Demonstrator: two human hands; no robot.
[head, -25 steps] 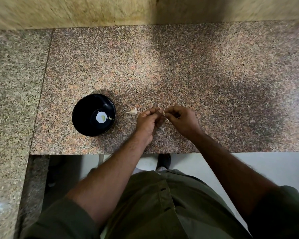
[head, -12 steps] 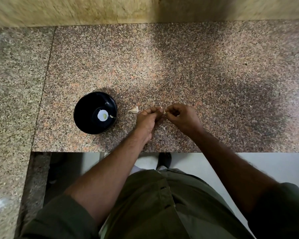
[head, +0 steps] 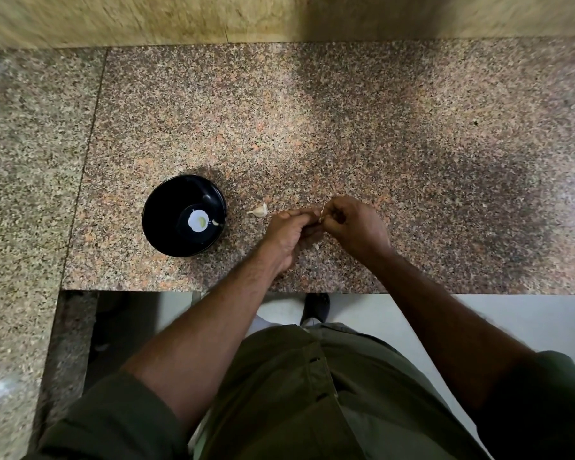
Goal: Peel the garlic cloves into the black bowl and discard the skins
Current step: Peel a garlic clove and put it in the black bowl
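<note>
Pinching 1 garlic clove (head: 320,215) between them, left hand (head: 289,235) steadies while right hand (head: 356,224) strips skin; black bowl (head: 184,214) waits at 9 o'clock, a spare clove (head: 259,210) between them on the desk (head: 379,134).

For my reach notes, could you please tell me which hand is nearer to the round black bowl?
Left. The left hand is just right of the round black bowl, with a loose unpeeled garlic clove lying between them; the right hand is beyond it, farther right.
</note>
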